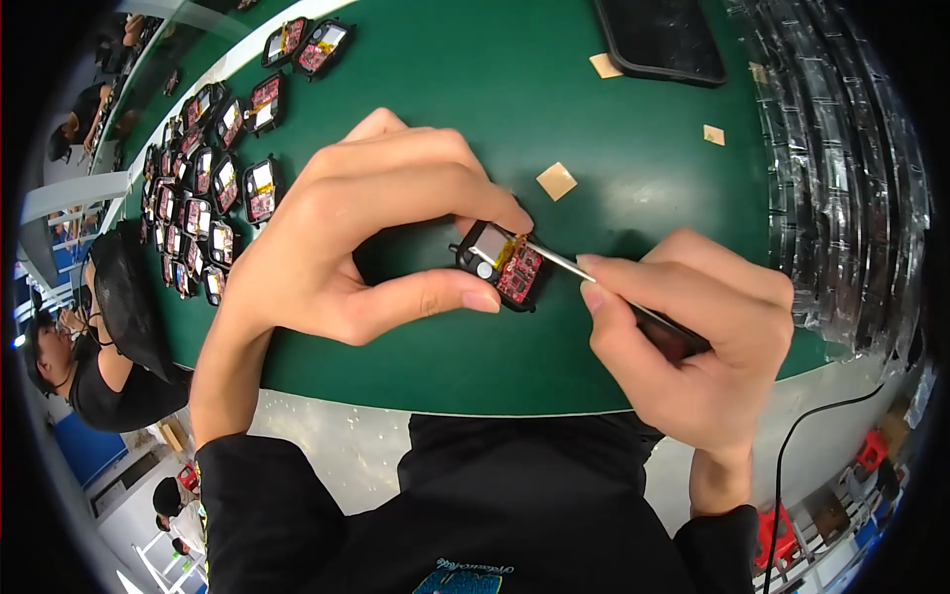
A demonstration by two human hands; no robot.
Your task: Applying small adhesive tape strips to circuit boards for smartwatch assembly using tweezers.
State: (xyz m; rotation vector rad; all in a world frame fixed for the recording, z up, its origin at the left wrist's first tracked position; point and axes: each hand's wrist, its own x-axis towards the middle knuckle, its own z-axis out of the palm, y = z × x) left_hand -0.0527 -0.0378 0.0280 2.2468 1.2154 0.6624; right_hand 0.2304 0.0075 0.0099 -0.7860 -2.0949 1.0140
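Observation:
Between the thumb and fingers of my left hand [366, 218] is a small black device casing [502, 265], its inside facing up. It holds a red circuit board, a silvery battery-like block and some yellow tape. My right hand [693, 327] grips a thin metal tool with a dark handle [665, 332], pen-like in shape. The tool's tip touches the upper right part of the casing, beside the yellow tape and my left fingertip. Whether the tip is a blade or tweezers I cannot tell.
Many similar open casings [198, 213] cover the table's left side. A tan square [556, 181] lies beyond my hands, with others farther right. A black tray [663, 40] is at the far right, beside stacked clear plastic trays [841, 178]. People [109, 366] sit at left.

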